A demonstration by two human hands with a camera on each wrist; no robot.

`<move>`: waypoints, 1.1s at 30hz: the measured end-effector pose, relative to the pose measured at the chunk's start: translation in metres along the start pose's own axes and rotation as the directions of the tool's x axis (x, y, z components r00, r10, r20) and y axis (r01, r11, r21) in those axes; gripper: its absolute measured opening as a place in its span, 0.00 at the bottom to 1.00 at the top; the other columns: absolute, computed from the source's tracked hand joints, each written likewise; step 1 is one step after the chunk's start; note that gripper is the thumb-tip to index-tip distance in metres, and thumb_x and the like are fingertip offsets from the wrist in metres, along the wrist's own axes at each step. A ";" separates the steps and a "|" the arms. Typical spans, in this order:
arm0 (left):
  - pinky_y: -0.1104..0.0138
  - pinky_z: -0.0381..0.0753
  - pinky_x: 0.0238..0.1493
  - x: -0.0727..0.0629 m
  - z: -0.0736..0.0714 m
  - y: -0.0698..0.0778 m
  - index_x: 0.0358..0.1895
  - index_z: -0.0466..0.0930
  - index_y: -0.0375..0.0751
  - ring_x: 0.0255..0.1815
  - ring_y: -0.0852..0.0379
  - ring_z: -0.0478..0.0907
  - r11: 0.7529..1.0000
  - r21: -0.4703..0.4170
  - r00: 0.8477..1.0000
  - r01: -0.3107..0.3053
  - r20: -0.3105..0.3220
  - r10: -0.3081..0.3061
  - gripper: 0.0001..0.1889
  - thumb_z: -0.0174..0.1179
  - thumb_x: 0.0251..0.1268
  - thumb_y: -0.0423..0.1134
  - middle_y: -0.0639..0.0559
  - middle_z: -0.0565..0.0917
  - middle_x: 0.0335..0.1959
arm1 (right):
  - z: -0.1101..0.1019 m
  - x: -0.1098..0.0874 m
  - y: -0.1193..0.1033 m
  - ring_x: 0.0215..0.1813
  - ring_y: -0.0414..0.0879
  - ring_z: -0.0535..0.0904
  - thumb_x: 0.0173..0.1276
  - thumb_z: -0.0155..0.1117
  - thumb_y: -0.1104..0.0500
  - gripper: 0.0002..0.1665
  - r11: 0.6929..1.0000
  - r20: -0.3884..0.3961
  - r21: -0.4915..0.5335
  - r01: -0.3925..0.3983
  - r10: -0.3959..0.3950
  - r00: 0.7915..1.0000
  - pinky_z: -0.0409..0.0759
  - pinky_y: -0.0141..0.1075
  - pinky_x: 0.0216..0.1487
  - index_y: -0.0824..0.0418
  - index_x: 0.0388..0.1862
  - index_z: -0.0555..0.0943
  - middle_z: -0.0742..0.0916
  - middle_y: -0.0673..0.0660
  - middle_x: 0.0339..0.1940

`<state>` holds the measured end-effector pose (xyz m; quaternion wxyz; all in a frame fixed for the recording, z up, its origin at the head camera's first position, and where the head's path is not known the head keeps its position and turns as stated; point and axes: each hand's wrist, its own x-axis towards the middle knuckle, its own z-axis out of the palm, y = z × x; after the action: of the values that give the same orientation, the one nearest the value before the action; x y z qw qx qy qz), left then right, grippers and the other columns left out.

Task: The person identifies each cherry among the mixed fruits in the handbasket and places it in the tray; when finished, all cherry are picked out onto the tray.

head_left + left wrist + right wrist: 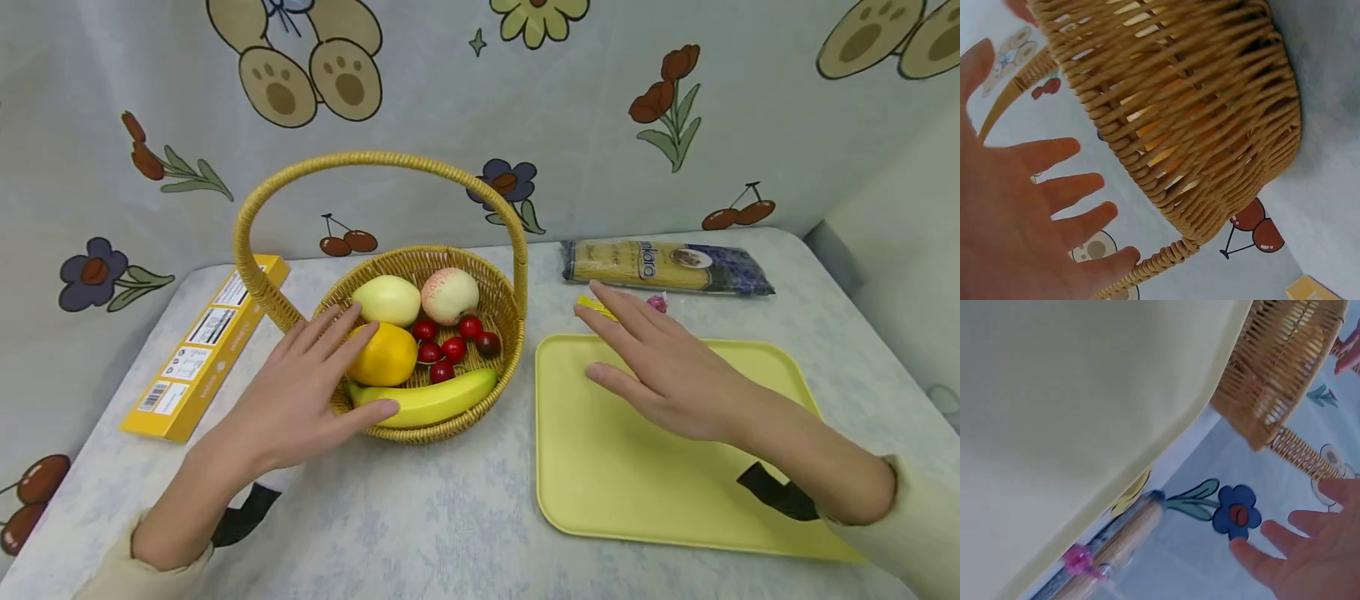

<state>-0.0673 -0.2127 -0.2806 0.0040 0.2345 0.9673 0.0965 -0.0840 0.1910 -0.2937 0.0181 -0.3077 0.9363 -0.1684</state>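
My left hand [315,400] hovers over the left side of a wicker basket [513,350], fingers spread and holding nothing. Inside the basket are a banana [435,400], a yellow-orange fruit [385,355], a pale green-yellow fruit [386,300], a peach [450,296] and several red cherries [453,349]. The left wrist view shows the woven side of the basket [1191,112] beyond the outstretched fingers. My right hand [667,367], palm down with straight fingers, is above a yellow tray [600,492] and holds nothing. In the right wrist view its fingers [1260,559] stick out below the basket.
Behind the tray lie a pasta packet [667,267], a yellow wrapped piece [597,307] and a pink wrapped piece [657,303]. A long yellow box [206,354] rests left of the basket. The basket's tall arched handle [375,158] rises before a patterned cloth backdrop [585,125].
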 end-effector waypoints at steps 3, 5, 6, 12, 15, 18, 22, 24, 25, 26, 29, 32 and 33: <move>0.37 0.54 0.68 -0.008 -0.002 0.002 0.74 0.64 0.43 0.76 0.40 0.51 0.998 -0.059 0.994 -0.029 -0.103 0.023 0.42 0.60 0.62 0.65 0.46 0.57 0.77 | 0.001 0.002 -0.011 0.77 0.57 0.55 0.79 0.51 0.46 0.35 0.997 -0.051 0.062 0.038 -0.035 0.998 0.59 0.60 0.71 0.54 0.79 0.57 0.57 0.57 0.79; 0.38 0.60 0.65 -0.016 0.000 0.004 0.70 0.70 0.42 0.73 0.41 0.57 0.994 -0.095 0.982 -0.053 -0.188 0.035 0.39 0.65 0.60 0.60 0.48 0.62 0.75 | 0.003 0.006 -0.019 0.74 0.57 0.62 0.77 0.54 0.47 0.33 0.993 -0.099 0.080 0.092 -0.084 0.992 0.67 0.58 0.67 0.56 0.76 0.62 0.64 0.59 0.76; 0.39 0.62 0.63 -0.020 0.001 0.005 0.68 0.72 0.41 0.71 0.42 0.60 0.992 -0.113 0.973 -0.062 -0.227 0.035 0.37 0.67 0.59 0.58 0.49 0.64 0.74 | 0.004 0.008 -0.022 0.71 0.57 0.66 0.76 0.57 0.48 0.32 0.989 -0.125 0.088 0.120 -0.108 0.986 0.70 0.57 0.65 0.57 0.75 0.65 0.67 0.59 0.74; 0.49 0.68 0.50 -0.038 0.014 0.011 0.60 0.78 0.41 0.57 0.44 0.68 0.974 -0.226 0.929 -0.026 -0.366 -0.060 0.31 0.73 0.52 0.48 0.47 0.71 0.68 | 0.010 0.029 -0.042 0.54 0.48 0.78 0.70 0.66 0.54 0.25 0.960 -0.247 0.125 0.249 -0.213 0.945 0.81 0.46 0.51 0.60 0.64 0.76 0.79 0.54 0.58; 0.51 0.65 0.46 -0.043 0.020 0.010 0.60 0.78 0.43 0.55 0.42 0.65 0.957 -0.286 0.928 0.053 -0.340 -0.153 0.30 0.73 0.53 0.48 0.43 0.69 0.68 | 0.013 0.046 -0.052 0.48 0.43 0.78 0.69 0.67 0.55 0.22 0.946 -0.234 0.165 0.278 -0.236 0.943 0.81 0.38 0.44 0.60 0.59 0.79 0.81 0.52 0.54; 0.52 0.66 0.46 -0.046 0.025 0.007 0.61 0.76 0.43 0.58 0.41 0.63 0.927 -0.359 0.929 0.113 -0.292 -0.226 0.29 0.73 0.56 0.48 0.43 0.66 0.69 | 0.016 0.064 -0.061 0.44 0.41 0.77 0.68 0.68 0.57 0.18 0.933 -0.194 0.216 0.288 -0.248 0.949 0.79 0.33 0.39 0.60 0.56 0.81 0.82 0.52 0.51; 0.62 0.70 0.52 -0.047 0.032 -0.001 0.64 0.73 0.40 0.65 0.44 0.61 0.834 -0.535 0.939 0.137 -0.199 -0.282 0.28 0.69 0.62 0.42 0.43 0.60 0.72 | 0.022 0.091 -0.069 0.42 0.42 0.75 0.68 0.67 0.59 0.15 0.923 -0.112 0.282 0.260 -0.238 0.965 0.78 0.33 0.40 0.60 0.53 0.82 0.82 0.53 0.51; 0.72 0.71 0.56 -0.045 0.037 -0.005 0.65 0.70 0.38 0.67 0.44 0.60 0.765 -0.626 0.942 0.151 -0.143 -0.303 0.28 0.67 0.65 0.40 0.43 0.56 0.71 | 0.026 0.104 -0.072 0.43 0.45 0.75 0.68 0.67 0.59 0.15 0.921 -0.055 0.312 0.233 -0.227 0.972 0.77 0.35 0.42 0.60 0.53 0.82 0.82 0.55 0.51; 0.76 0.71 0.56 -0.044 0.040 -0.006 0.65 0.70 0.37 0.67 0.45 0.59 0.728 -0.667 0.942 0.158 -0.119 -0.313 0.28 0.67 0.65 0.38 0.43 0.54 0.71 | 0.028 0.110 -0.072 0.43 0.47 0.75 0.68 0.67 0.60 0.16 0.921 -0.023 0.323 0.218 -0.223 0.975 0.76 0.35 0.41 0.60 0.54 0.82 0.82 0.56 0.51; 0.81 0.70 0.55 -0.043 0.042 -0.008 0.66 0.69 0.36 0.68 0.45 0.59 0.698 -0.696 0.941 0.168 -0.098 -0.324 0.27 0.67 0.66 0.38 0.43 0.53 0.70 | 0.030 0.116 -0.073 0.43 0.48 0.75 0.68 0.66 0.60 0.16 0.921 0.006 0.331 0.207 -0.222 0.975 0.76 0.36 0.41 0.60 0.54 0.82 0.82 0.57 0.51; 0.82 0.71 0.54 -0.040 0.048 -0.012 0.64 0.70 0.34 0.65 0.46 0.61 0.660 -0.732 0.935 0.171 -0.090 -0.342 0.28 0.69 0.63 0.36 0.45 0.52 0.67 | 0.035 0.131 -0.075 0.40 0.48 0.76 0.68 0.66 0.61 0.18 0.919 0.091 0.355 0.171 -0.216 0.972 0.75 0.35 0.40 0.62 0.56 0.82 0.82 0.59 0.50; 0.82 0.73 0.54 -0.039 0.050 -0.017 0.60 0.73 0.33 0.63 0.51 0.62 0.661 -0.734 0.934 0.155 -0.109 -0.341 0.26 0.71 0.60 0.34 0.49 0.52 0.65 | 0.040 0.143 -0.074 0.39 0.45 0.76 0.67 0.67 0.62 0.17 0.912 0.166 0.381 0.151 -0.228 0.959 0.75 0.34 0.41 0.63 0.55 0.82 0.83 0.56 0.47; 0.81 0.73 0.54 -0.038 0.051 -0.018 0.58 0.74 0.33 0.62 0.53 0.63 0.662 -0.734 0.934 0.149 -0.116 -0.339 0.25 0.72 0.59 0.34 0.50 0.53 0.64 | 0.042 0.145 -0.074 0.39 0.44 0.75 0.67 0.67 0.62 0.16 0.910 0.187 0.388 0.147 -0.234 0.954 0.75 0.33 0.41 0.63 0.54 0.82 0.83 0.55 0.45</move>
<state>-0.0391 -0.2364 -0.3357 -0.0105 0.0677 0.8687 0.4906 -0.1539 0.0377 -0.2990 0.1672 -0.4066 0.8445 -0.3058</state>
